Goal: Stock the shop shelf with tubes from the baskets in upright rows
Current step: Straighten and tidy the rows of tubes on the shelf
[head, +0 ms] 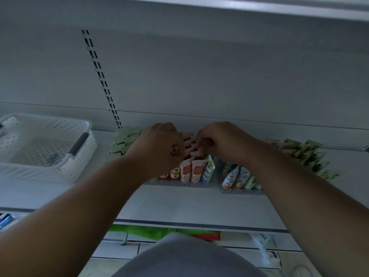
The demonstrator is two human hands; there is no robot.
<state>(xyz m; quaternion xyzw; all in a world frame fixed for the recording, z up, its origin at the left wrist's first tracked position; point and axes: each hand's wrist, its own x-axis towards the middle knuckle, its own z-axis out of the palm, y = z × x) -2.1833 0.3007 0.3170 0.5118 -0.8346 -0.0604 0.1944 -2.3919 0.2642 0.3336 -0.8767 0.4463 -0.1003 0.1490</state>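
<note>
I see both hands, left and right, curled among the pink tubes, seemingly pinching them, right of the basket.

A white perforated plastic basket sits on the pale metal shelf at frame left; upright printed tubes stand in rows at centre, behind both hands.

**Materials and surface finishes**

Shelf — smooth painted metal, matt grey-white, with a slotted metal upright in the back panel. Basket — perforated white plastic, slightly glossy, with a dark handle grip. Tubes — soft printed plastic with a light sheen and crimped flat ends. Trays under the tubes — clear, smooth plastic.
</note>
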